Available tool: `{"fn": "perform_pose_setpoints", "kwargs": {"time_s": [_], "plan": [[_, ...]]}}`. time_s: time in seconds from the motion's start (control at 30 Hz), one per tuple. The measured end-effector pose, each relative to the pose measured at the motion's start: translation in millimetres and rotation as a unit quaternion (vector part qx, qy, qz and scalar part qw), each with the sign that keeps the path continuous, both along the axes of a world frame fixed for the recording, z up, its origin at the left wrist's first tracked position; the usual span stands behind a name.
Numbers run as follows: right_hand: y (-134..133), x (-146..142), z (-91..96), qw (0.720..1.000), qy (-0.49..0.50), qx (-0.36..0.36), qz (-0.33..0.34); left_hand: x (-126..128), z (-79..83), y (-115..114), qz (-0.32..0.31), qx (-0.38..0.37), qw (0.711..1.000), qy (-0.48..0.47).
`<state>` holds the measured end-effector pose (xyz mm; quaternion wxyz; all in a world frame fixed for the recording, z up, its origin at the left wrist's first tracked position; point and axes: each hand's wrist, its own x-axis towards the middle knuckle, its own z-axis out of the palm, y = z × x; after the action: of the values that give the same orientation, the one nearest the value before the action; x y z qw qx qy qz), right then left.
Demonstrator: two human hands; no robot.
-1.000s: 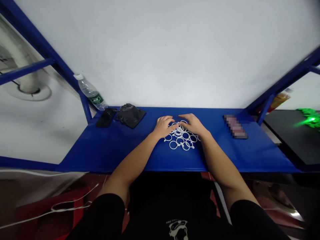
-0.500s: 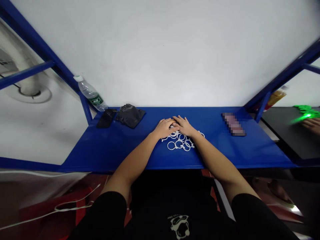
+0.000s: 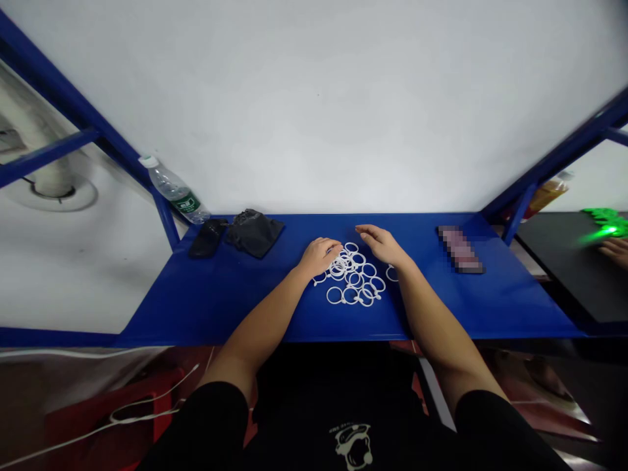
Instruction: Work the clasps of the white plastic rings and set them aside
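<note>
Several white plastic rings [image 3: 354, 280], like curtain rings with small eyelets, lie in a loose heap on the blue tabletop [image 3: 275, 307]. My left hand [image 3: 318, 255] rests at the heap's left side, its fingers stretched over the rings there and partly covering them. On the other side, my right hand [image 3: 381, 243] is held open just beyond the heap's upper right, with fingers extended and nothing in them. One separate ring [image 3: 392, 273] lies beside my right wrist, partly hidden by it.
At the left back are a water bottle [image 3: 179, 196], a black phone [image 3: 208, 238] and a dark drawstring pouch [image 3: 255, 232]. A pixelated flat object [image 3: 461, 250] lies at the right. Another person's hand [image 3: 615, 250] is near a green-lit thing on a black surface. Blue frame bars flank the table.
My hands have moved apart from their touching position over the rings. The right hand has shifted right and the left slightly down, uncovering more of the heap.
</note>
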<state>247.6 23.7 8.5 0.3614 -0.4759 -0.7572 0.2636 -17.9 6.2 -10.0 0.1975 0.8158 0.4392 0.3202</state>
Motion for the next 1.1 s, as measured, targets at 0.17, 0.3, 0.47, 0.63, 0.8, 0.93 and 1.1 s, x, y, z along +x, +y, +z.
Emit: {"fn": "perform_pose_setpoints", "kwargs": {"time_s": [0.17,0.3,0.47,0.63,0.8,0.93,1.1], "plan": [[-5,-8,11.4,0.988,-0.109,0.025,0.103,0,-1.5,-2,0.004,0.006,1.000,-0.001],[-13,-21,8.5,0.977,-0.142,0.028,0.157,1,-4.9,-2,0.015,0.008,1.000,0.010],[-21,-23,-0.8,0.976,-0.172,0.028,0.131,0,-7.7,-2,0.015,0.008,1.000,0.026],[-19,-15,-2.6,0.986,-0.120,0.063,0.100,0,-6.7,-2,0.020,0.013,1.000,0.021],[-30,-23,7.1,0.997,0.009,0.070,0.034,1,1.5,-6,0.034,0.061,0.998,0.000],[-42,-35,14.4,0.995,0.059,0.069,0.038,2,6.7,-10,0.019,0.079,0.996,0.019],[-39,-34,13.1,0.992,0.057,0.111,0.004,4,7.0,-11,0.000,0.071,0.996,0.046]]}}
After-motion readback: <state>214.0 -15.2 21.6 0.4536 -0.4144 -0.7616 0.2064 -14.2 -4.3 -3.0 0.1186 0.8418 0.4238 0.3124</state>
